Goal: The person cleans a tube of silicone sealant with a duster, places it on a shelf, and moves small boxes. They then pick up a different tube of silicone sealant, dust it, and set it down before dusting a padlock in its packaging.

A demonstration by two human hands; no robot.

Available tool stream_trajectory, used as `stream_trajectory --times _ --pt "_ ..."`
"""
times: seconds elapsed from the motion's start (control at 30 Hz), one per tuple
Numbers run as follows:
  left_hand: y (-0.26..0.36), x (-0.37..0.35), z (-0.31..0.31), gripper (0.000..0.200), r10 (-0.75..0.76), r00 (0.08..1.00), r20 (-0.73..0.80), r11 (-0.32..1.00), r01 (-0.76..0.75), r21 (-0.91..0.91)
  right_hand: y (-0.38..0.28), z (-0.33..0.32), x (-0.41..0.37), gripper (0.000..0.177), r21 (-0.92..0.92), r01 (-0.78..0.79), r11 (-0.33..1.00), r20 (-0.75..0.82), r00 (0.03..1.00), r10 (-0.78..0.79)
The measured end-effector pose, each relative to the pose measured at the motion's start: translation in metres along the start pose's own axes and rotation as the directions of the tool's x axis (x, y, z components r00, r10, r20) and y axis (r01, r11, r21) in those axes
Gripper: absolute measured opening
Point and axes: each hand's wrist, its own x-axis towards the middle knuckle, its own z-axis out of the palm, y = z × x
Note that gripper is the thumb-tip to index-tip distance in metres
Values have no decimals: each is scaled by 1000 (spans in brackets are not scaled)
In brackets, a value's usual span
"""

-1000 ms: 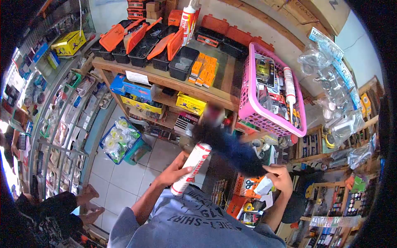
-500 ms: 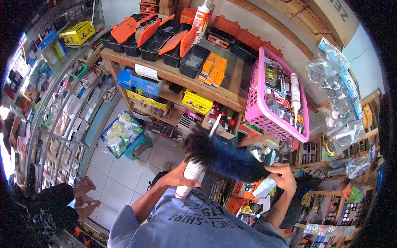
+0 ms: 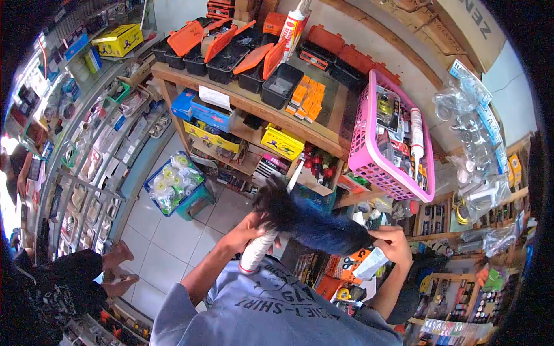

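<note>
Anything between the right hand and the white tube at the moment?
Yes: the dark duster. It spans from the right hand across to the white tube, and its bushy end hides the tube's upper part from view. Nothing visible separates the left hand from the tube; it grips it directly.

Dark blue shading into black on duster (image 3: 323,228), 5 o'clock. White with fine lines and red end on tube (image 3: 258,251), 6 o'clock. Grey-blue with dark lettering on shirt (image 3: 259,320), also 6 o'clock. Pink latticework on basket (image 3: 363,130), 3 o'clock. Orange on lids (image 3: 186,38), black on trays (image 3: 223,71), 11 o'clock. Orange with white on small cartons (image 3: 307,99), 1 o'clock. Yellow with dark figures on box (image 3: 283,142), 12 o'clock. Pale squares on floor (image 3: 173,254), 8 o'clock.
</note>
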Motion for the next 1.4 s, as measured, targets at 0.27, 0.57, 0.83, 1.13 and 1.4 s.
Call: stream_trajectory --times 0.27,0.57,0.83,1.13,1.4 --pt "-5 4 -10 58 -112 994 -12 991 111 -77 -3 4 0 36 -66 -32 997 -63 998 28" --pt "15 16 12 50 -88 996 -28 990 90 105 3 0 -2 37 -26 -12 1000 -174 985 8" --pt "3 18 1 50 -151 988 -24 987 152 54 -4 6 0 36 -60 -26 998 -119 993 18" --pt "19 16 -5 55 -190 969 158 977 202 -65 -10 16 -2 39 -66 29 997 -149 988 -38" --pt "24 10 -17 38 -172 971 167 983 180 -37 -6 21 3 40 -61 66 996 -94 993 -72"
